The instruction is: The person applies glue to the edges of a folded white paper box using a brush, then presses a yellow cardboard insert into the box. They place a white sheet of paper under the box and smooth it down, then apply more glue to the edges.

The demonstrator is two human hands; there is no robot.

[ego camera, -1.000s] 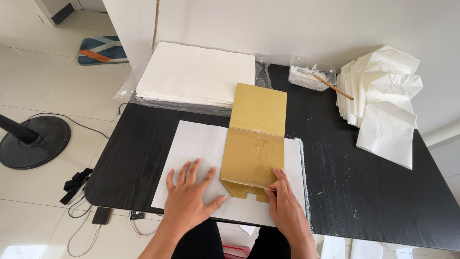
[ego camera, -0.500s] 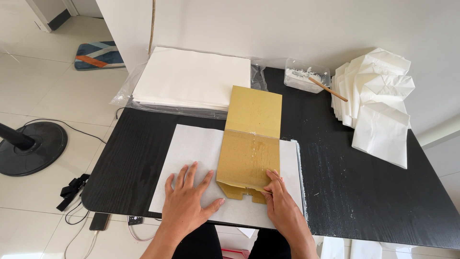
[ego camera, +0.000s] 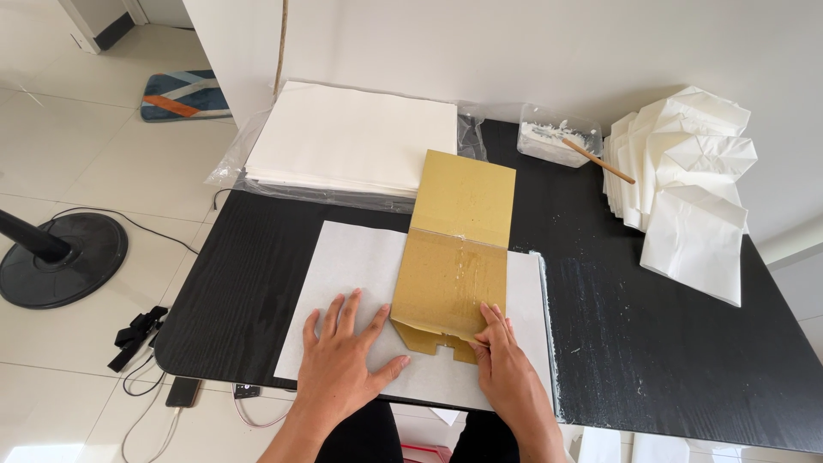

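Left hand [ego camera: 343,364] flat, fingers spread on white sheet [ego camera: 351,266]; right hand [ego camera: 506,369] fingers pinching cardboard template [ego camera: 450,279] edge — may skew if pulled.

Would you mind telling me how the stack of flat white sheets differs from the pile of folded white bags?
The stack of flat white sheets lies neat and unfolded on clear plastic at the table's far left; the pile of folded white bags is creased, fanned and loose at the far right. Both are plain white paper.
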